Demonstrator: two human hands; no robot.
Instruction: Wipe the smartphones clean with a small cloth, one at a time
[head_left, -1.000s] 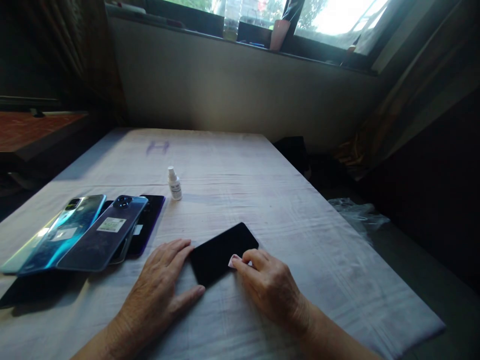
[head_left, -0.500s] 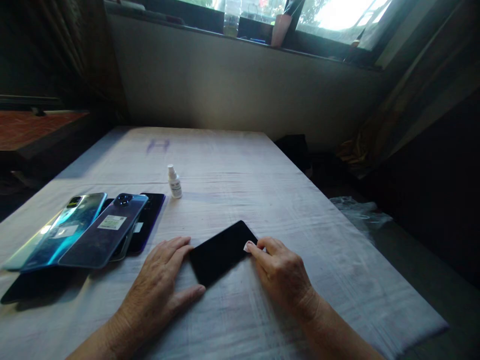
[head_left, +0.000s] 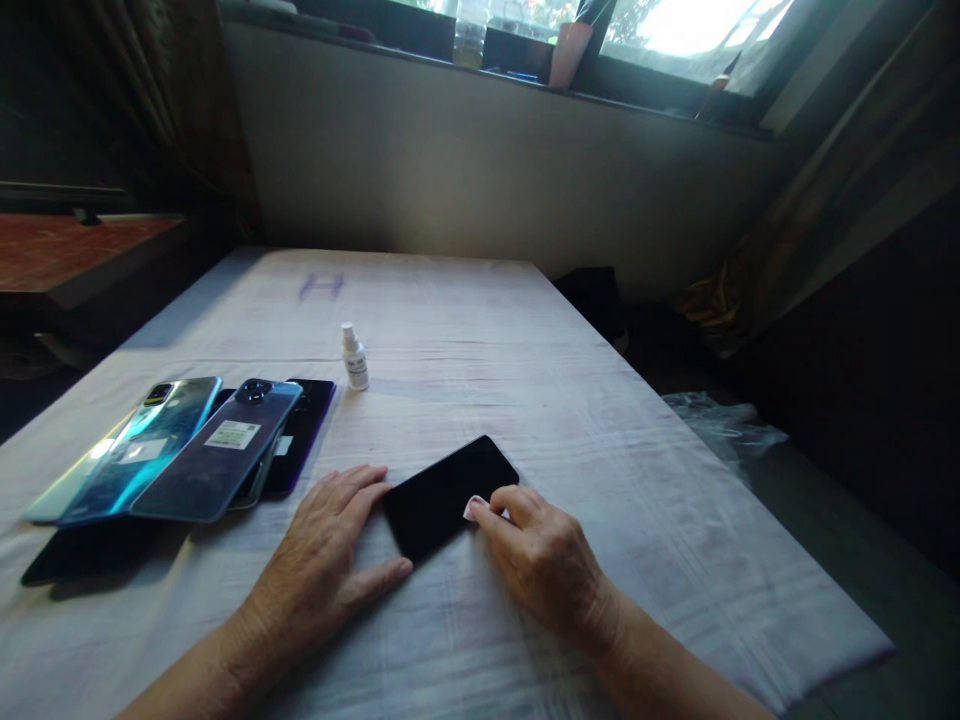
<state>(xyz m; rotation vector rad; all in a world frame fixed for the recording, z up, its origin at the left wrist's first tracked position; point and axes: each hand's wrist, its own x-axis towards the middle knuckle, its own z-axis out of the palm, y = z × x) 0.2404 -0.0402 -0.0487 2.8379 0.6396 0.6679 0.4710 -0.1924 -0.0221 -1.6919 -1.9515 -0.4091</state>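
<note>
**Phone (head_left: 451, 497) bracketed at left end**

On the table (head_left: 465, 330), the phone is laid between left hand (head_left: 330, 545) and right hand (head_left: 546, 562), both equally close, its long axis slanted from near left to far right. One end is framed by the left's wide-spread thumb and fingers; at the near edge a wipe (head_left: 472, 509) is pinched by the right. What the white bottle (head_left: 356, 362) holds is hidden.
</note>
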